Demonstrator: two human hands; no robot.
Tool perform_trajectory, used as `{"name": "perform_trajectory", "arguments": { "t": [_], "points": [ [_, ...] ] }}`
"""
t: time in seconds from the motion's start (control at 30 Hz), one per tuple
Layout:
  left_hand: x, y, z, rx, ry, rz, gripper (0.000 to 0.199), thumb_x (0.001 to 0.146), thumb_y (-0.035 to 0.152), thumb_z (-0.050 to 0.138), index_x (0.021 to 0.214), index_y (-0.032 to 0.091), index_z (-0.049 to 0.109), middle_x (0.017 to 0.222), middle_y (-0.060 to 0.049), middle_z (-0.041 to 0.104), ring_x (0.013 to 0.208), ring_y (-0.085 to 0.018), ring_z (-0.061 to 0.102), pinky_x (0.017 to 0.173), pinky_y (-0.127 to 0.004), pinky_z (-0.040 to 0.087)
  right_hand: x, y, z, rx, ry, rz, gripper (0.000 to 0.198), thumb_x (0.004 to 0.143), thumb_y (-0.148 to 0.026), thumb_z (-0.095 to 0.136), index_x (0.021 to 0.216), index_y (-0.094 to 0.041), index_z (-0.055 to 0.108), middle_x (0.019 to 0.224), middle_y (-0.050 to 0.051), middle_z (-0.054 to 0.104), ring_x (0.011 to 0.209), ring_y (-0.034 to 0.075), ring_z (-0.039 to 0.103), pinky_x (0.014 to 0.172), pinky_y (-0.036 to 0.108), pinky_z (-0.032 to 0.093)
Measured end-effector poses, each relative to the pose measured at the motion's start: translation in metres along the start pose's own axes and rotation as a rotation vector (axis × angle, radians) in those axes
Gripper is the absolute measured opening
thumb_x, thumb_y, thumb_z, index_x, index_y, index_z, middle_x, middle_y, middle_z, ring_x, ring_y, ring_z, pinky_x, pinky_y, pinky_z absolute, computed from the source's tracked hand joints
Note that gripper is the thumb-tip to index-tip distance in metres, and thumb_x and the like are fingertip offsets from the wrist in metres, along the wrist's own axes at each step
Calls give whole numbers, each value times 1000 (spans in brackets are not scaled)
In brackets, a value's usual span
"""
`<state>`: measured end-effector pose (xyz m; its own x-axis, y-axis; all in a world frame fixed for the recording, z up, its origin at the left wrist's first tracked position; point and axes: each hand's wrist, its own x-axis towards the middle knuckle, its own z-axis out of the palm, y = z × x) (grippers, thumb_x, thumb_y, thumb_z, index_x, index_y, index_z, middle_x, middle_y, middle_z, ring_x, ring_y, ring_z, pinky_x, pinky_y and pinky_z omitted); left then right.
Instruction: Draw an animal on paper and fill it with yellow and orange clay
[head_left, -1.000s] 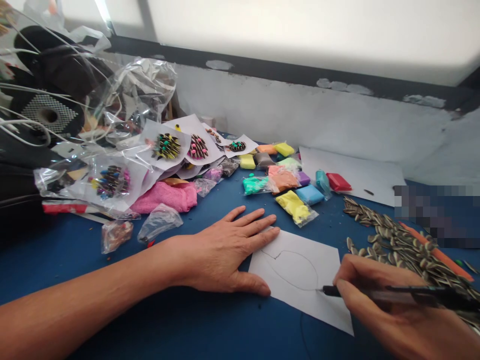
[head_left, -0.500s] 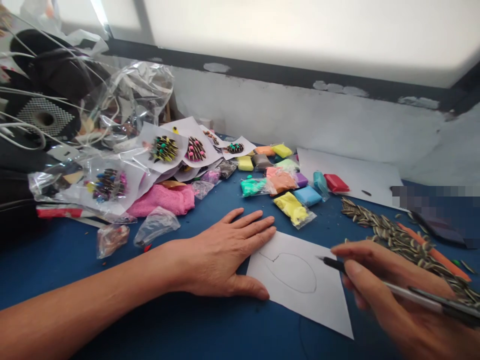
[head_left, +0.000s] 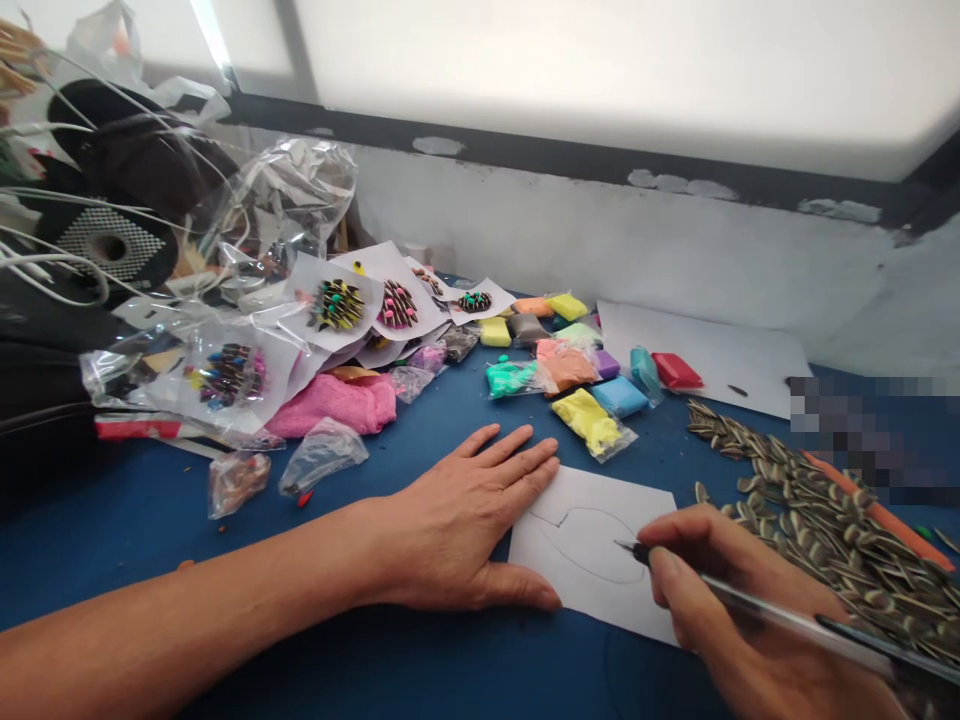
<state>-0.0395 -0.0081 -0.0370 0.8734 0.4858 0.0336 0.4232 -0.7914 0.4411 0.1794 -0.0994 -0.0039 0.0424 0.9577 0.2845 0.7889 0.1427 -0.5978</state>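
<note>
A blue table (head_left: 360, 655) is stretching beneath a white drawing sheet (head_left: 592, 540) and out on every side of it; a pale wall (head_left: 525, 225) is standing well beyond the sheet; a broad heap of striped seeds (head_left: 825, 545) is lying to the sheet's right; a larger blank sheet (head_left: 705, 345) is resting beyond the drawing sheet, against the wall's foot; the left hand (head_left: 469, 525) is lying open and palm down at the drawing sheet's left edge, its fingers slightly spread, fingertips and thumb reaching onto the paper; the right hand (head_left: 750, 590), at the sheet's right edge, is gripping a pen (head_left: 765, 609) between thumb and fingers; a pink cloth (head_left: 337, 402) is lying crumpled, well to the sheet's left and farther back; the pen is slanting in over the sheet, its tip pointing inside a rounded, notched pencil-thin outline (head_left: 641, 545); whether the tip is touching the paper, I cannot tell; an orange strip (head_left: 885, 510) is lying among the seeds, right of the sheet; small wrapped packets are sitting just beyond the sheet, a yellow packet (head_left: 589, 420) being nearest to it, a blue packet (head_left: 619, 396) just behind, and a red packet (head_left: 676, 371) farther back.
</note>
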Motion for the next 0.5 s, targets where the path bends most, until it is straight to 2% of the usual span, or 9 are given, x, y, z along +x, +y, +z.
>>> {"name": "perform_trajectory", "arguments": {
  "t": [0.17, 0.37, 0.5],
  "points": [
    [0, 2, 2, 9, 8, -3, 92, 86, 75, 38, 153, 14, 22, 159, -14, 13, 148, -34, 7, 119, -55, 4, 0, -4, 7, -11, -58, 0, 21, 85, -35, 55, 66, -25, 55, 51, -6, 57, 43, 10, 57, 41, 17, 46],
    [0, 6, 0, -10, -28, -14, 88, 90, 72, 31, 153, 11, 21, 160, -12, 8, 149, -32, 4, 120, -51, 0, -8, -5, 23, 137, 1, 79, 16, 85, -38, 57, 80, -26, 65, 67, -4, 69, 55, 12, 65, 49, 19, 50],
    [-1, 6, 0, 2, -23, 2, 77, 96, 61, 31, 153, 11, 19, 160, -12, 10, 149, -30, 4, 121, -50, 2, -12, -8, 26, 113, 21, 67, 19, 90, -37, 50, 80, -25, 61, 61, -4, 64, 51, 13, 62, 46, 22, 46]
  ]
}}
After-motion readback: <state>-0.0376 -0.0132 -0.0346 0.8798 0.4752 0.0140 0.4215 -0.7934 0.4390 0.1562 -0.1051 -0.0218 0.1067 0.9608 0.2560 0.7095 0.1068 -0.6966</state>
